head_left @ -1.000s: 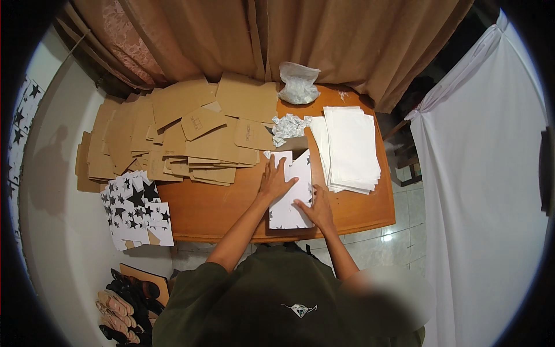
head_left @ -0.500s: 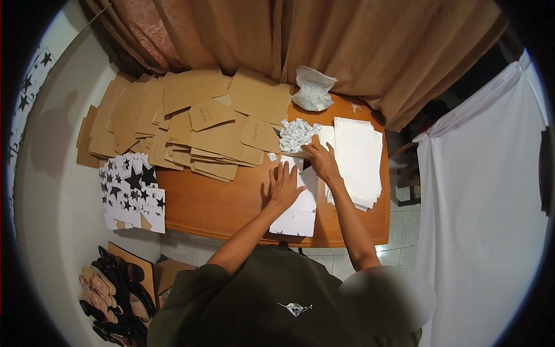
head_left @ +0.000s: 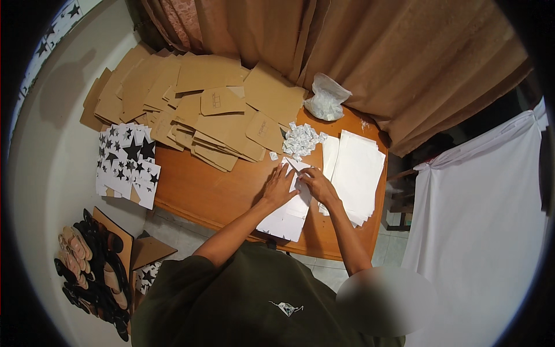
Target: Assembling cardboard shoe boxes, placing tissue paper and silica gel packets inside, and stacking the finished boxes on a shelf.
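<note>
A white sheet (head_left: 282, 222) with dark star marks along its near edge lies on the table in front of me. My left hand (head_left: 279, 186) rests flat on its left side, fingers stretched and thumb apart. At the sheet's far right, my right hand (head_left: 317, 184) pinches its edge; a narrow folded flap (head_left: 295, 166) stands up beside the fingertips. What lies under the sheet is hidden. Just beyond it is a heap of small white packets (head_left: 303, 140), with a single loose packet (head_left: 274, 155) to the left.
Flat brown cardboard pieces (head_left: 196, 124) cover the table's far left. White sheets (head_left: 355, 173) are stacked at right, and a clear plastic bag of packets (head_left: 326, 99) stands behind. Star-patterned sheets (head_left: 127, 162) lie at the left edge. Shoes (head_left: 95, 260) sit below left.
My right hand has come nearer and toward my left hand, turning the sheet's far right edge inward. My left hand stays on the sheet. The whole view has tilted.
</note>
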The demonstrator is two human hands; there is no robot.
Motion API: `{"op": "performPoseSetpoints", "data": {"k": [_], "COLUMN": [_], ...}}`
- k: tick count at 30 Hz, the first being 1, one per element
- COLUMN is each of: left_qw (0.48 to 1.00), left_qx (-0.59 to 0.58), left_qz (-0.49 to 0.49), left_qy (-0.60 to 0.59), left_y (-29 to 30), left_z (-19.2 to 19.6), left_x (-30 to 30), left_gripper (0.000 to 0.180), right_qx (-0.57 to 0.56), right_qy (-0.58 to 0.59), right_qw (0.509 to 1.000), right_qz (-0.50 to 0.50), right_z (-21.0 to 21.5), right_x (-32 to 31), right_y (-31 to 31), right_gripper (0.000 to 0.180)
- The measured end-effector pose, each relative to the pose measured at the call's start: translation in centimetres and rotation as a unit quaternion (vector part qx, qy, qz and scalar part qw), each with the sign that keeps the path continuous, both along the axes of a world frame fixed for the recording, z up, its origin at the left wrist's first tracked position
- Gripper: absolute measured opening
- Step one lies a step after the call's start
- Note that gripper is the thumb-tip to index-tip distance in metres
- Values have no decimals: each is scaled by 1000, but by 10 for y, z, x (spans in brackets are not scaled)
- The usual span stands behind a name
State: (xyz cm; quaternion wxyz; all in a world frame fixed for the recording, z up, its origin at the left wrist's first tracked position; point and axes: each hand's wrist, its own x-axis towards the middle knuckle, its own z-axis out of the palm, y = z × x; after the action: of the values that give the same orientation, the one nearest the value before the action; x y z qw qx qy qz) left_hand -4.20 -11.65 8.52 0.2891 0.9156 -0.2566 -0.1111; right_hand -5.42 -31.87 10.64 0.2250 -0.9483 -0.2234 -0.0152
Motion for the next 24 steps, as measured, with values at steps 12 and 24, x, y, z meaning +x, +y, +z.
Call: {"op": "performPoseSetpoints", "data": {"k": [12,24], "left_qw": [997,993], "left_qx": [-49,41], "left_qz": [31,56], "left_qy": [-53,-98], "left_y": [3,2], "left_z": [-19,-2], "left_x": [-1,-35], "left_gripper": [60,86], "right_qx": [-38,244], "right_qy": [-52,-13], "right_qw": [998,937], "right_qz": [1,-250], "right_z": [-20,-34], "right_x": [-23,-78], "right_y": [7,37], "right_gripper": [40,74]}}
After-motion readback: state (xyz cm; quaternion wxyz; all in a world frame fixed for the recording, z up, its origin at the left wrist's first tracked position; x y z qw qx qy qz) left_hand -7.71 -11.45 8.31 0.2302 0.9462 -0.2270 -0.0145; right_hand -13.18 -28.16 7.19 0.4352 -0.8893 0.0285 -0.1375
